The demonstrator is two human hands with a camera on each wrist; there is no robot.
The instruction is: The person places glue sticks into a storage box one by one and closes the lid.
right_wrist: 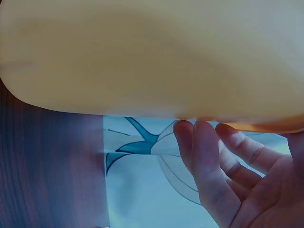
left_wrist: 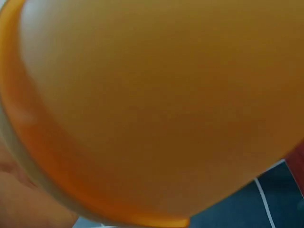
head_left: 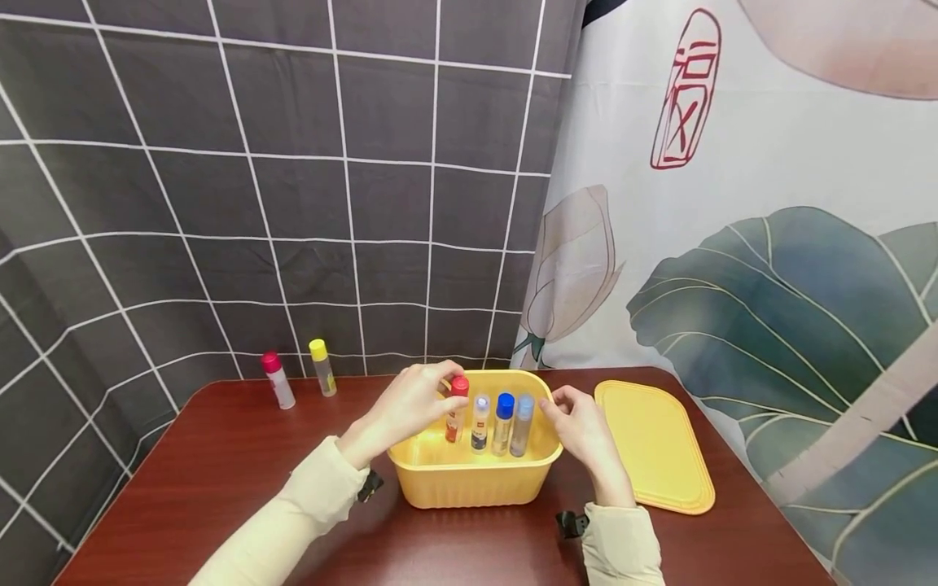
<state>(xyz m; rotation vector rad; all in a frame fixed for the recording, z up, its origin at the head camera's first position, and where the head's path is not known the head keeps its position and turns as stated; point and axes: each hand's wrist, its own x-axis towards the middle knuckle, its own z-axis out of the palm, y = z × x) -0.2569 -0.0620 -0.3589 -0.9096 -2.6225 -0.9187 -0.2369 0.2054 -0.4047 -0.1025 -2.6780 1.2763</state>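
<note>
Evidently, the step in hand concerns the red-capped, slim cylindrical plastic tube (head_left: 454, 425), which stands inside the glossy yellow plastic tub (head_left: 476, 488) at its left end. By my reading, the next move calls for a steady, upright hold on that tube, so that it neither tips nor knocks the clear tube with the pale cap (head_left: 479, 427) just beside it. Further right in the tub stand the tube with the dark blue cap (head_left: 501, 427) and the one with the light blue cap (head_left: 521, 427).

The left hand (head_left: 418, 399) reaches over the tub's left rim, its thumb and fingers pinching the red cap from both sides (the left wrist view shows mainly the tub's wall, so it adds little). Whether that tube's base touches the tub floor, I cannot tell.

The right hand (head_left: 582, 427) comes in from the opposite end, fingers bent, tips close together at the rim; whether they pinch it or merely rest there, I cannot tell. Beside that hand, the flat yellow plastic lid (head_left: 652, 443) lies on the reddish-brown wooden table (head_left: 256, 464).
</note>
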